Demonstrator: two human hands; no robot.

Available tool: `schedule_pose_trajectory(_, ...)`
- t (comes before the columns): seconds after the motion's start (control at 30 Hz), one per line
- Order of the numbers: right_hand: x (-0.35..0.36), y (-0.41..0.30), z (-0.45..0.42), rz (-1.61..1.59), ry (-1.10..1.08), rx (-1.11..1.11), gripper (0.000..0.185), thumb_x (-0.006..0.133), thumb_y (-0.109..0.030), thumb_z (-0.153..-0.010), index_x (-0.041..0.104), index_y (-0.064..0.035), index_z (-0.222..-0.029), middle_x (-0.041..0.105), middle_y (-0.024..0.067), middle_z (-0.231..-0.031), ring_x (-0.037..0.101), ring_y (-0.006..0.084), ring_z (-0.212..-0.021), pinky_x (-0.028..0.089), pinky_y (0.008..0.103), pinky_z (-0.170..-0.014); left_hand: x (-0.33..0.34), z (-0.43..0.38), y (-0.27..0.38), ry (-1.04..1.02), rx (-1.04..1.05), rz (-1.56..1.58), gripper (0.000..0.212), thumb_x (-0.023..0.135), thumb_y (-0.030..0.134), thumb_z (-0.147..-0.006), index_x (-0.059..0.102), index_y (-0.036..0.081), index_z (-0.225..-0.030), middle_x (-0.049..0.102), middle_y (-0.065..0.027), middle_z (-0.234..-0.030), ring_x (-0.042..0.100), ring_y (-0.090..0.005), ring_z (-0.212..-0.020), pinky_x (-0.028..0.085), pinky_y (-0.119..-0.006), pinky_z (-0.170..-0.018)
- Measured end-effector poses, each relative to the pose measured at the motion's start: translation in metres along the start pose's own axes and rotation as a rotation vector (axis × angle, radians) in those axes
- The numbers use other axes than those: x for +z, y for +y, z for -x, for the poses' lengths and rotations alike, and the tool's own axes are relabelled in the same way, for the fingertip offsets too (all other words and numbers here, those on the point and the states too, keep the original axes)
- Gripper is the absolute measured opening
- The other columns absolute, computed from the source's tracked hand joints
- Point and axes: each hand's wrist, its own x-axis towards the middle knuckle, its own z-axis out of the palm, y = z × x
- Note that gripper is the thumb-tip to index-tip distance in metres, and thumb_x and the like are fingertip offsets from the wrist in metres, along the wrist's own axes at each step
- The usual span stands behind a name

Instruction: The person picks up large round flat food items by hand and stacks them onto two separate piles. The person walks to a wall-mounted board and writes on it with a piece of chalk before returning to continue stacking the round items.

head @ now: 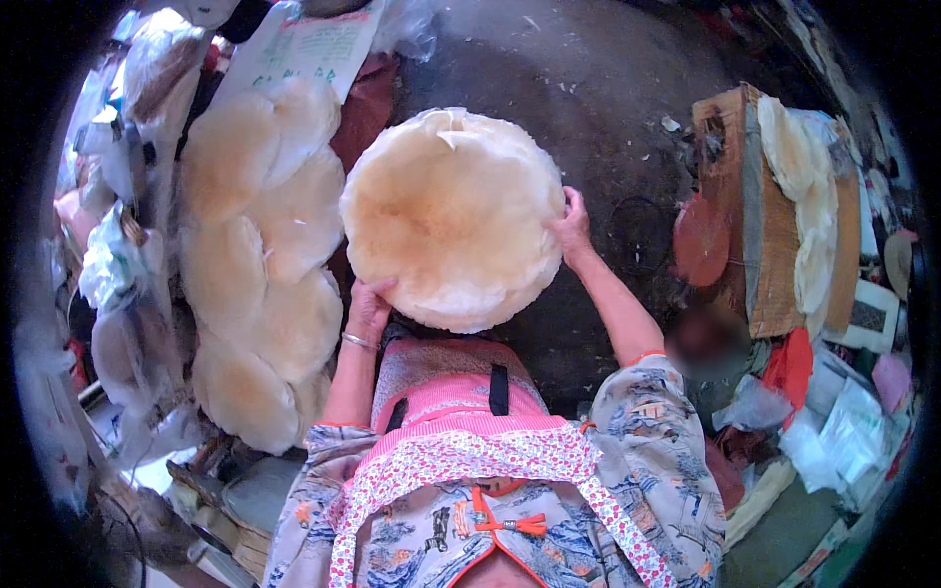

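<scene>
My left hand (373, 309) and my right hand (572, 226) hold a stack of large, round, thin flatbreads or sheets (448, 220) by its edges, in front of my lap. The stack is pale with a tan-brown middle and ragged white edges; a small flap is folded over at its far edge. My left thumb lies on the near left edge, my right thumb on the right edge; the fingers beneath are partly hidden. On the left, several similar round sheets (228, 272) lie overlapping in two rows.
A printed sack (301, 48) lies beyond the left sheets. At right stands a wooden box or board (779, 250) with more pale sheets (809, 220) along it and a red round piece (702, 241) beside it. Plastic bags (853, 422) crowd the lower right. White scraps (670, 123) dot the dark floor.
</scene>
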Motion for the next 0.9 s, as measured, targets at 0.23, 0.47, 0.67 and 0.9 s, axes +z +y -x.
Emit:
schedule_pose_trajectory(0.23, 0.025, -0.050, -0.007, 0.539, 0.133, -0.248, 0.058, 0.068, -0.025, -0.068, 0.039, -0.0103, -0.116, 0.055, 0.0173, -0.106, 0.056, 0.0333, -0.093, 0.045, 0.0415, -0.079, -0.010, -0.012, -0.005, 0.159, 0.035, -0.051, 0.042, 0.056, -0.005, -0.071, 0.049, -0.001, -0.112, 0.058, -0.0098, -0.105, 0.057, -0.0233, -0.095, 0.048, -0.037, -0.085)
schedule_pose_trajectory(0.47, 0.027, -0.024, -0.053, 0.370, -0.025, -0.032, 0.025, 0.070, -0.025, -0.070, 0.059, -0.0024, -0.075, 0.062, 0.0120, -0.074, 0.059, 0.0267, -0.068, 0.045, 0.0392, -0.063, -0.031, -0.023, -0.030, 0.370, 0.069, -0.009, 0.041, 0.053, -0.012, -0.057, 0.053, 0.001, -0.097, 0.058, -0.0073, -0.091, 0.058, -0.0201, -0.081, 0.051, -0.031, -0.067)
schedule_pose_trajectory(0.67, 0.019, -0.005, -0.043, 0.519, 0.026, 0.050, 0.027, 0.072, -0.021, -0.069, 0.059, -0.0021, -0.083, 0.063, 0.0127, -0.086, 0.059, 0.0230, -0.080, 0.045, 0.0375, -0.070, -0.045, -0.031, -0.038, 0.339, 0.088, -0.039, 0.033, 0.051, -0.011, -0.058, 0.052, 0.003, -0.088, 0.057, -0.0048, -0.079, 0.057, -0.0170, -0.069, 0.049, -0.027, -0.060)
schedule_pose_trajectory(0.9, 0.036, -0.047, 0.075, 0.571, -0.266, -0.993, 0.040, 0.059, -0.008, -0.065, 0.055, -0.0030, -0.104, 0.046, 0.0165, -0.123, 0.038, 0.0338, -0.122, 0.028, 0.0451, -0.098, -0.028, -0.027, -0.020, 0.329, 0.075, -0.109, 0.037, 0.055, -0.011, -0.057, 0.053, 0.001, -0.092, 0.060, -0.0064, -0.084, 0.059, -0.0194, -0.074, 0.050, -0.031, -0.063)
